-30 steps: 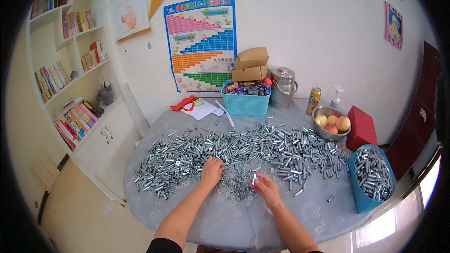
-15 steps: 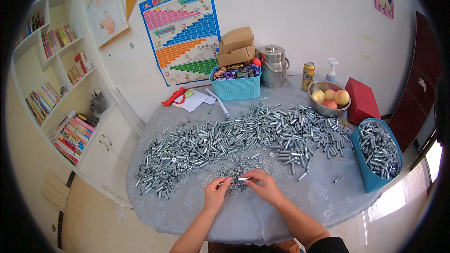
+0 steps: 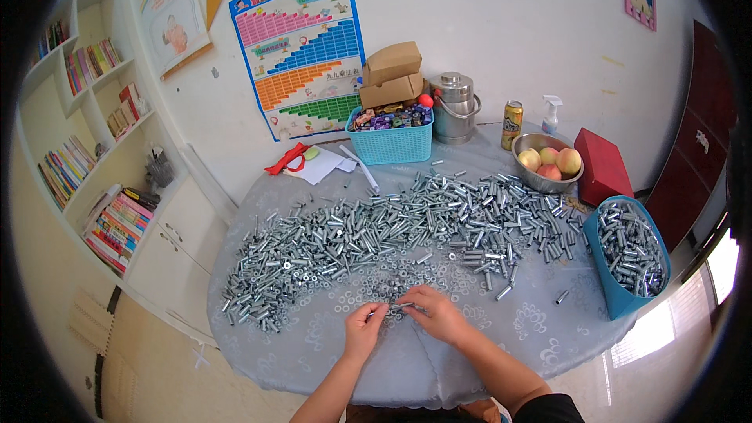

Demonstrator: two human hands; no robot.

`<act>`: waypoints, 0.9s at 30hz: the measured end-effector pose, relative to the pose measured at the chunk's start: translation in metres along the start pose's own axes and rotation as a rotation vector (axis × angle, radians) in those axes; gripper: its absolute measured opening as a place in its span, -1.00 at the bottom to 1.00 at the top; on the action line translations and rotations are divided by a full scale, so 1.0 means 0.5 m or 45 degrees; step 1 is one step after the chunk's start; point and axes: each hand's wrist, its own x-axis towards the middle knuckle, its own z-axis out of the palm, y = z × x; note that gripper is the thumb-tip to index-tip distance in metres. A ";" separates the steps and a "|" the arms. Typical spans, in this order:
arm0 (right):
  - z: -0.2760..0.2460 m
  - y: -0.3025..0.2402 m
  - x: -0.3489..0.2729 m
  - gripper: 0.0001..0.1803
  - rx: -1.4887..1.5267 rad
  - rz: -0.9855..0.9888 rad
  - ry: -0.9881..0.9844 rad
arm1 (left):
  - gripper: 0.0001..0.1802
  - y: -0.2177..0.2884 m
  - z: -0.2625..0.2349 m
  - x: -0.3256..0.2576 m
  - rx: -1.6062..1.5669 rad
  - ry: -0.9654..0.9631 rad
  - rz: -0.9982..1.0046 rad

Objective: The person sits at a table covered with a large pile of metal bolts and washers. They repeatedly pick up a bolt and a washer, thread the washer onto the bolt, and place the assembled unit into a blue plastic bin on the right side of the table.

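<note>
Over the near middle of the table, my two hands are close together with their fingertips almost meeting. My right hand point(image 3: 435, 316) is closed, pinching a thin silvery metal sleeve point(image 3: 399, 305) that points left. My left hand point(image 3: 364, 331) is also closed, its thumb and forefinger at the sleeve's left end; a small metal piece seems to be in them, too small to name. Just beyond the fingers lies a small heap of nuts and washers point(image 3: 392, 286). Behind that spreads a wide pile of metal sleeves point(image 3: 368, 227).
At the right edge stands a blue bin point(image 3: 624, 307) full of sleeves. Farther back are a steel bowl point(image 3: 539, 181) of peaches, a red box point(image 3: 601, 168), a can point(image 3: 511, 125), a spray bottle point(image 3: 551, 115), a steel pot point(image 3: 453, 110) and a light-blue basket point(image 3: 392, 146) of small packets.
My right hand has drawn slightly left and down, bringing the sleeve to my left fingertips. The hands are closer together, and the whole view has shifted a little.
</note>
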 end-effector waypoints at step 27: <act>0.009 -0.011 -0.007 -0.81 0.327 0.243 -0.109 | -0.82 0.028 -0.003 -0.012 -0.475 -0.335 -0.399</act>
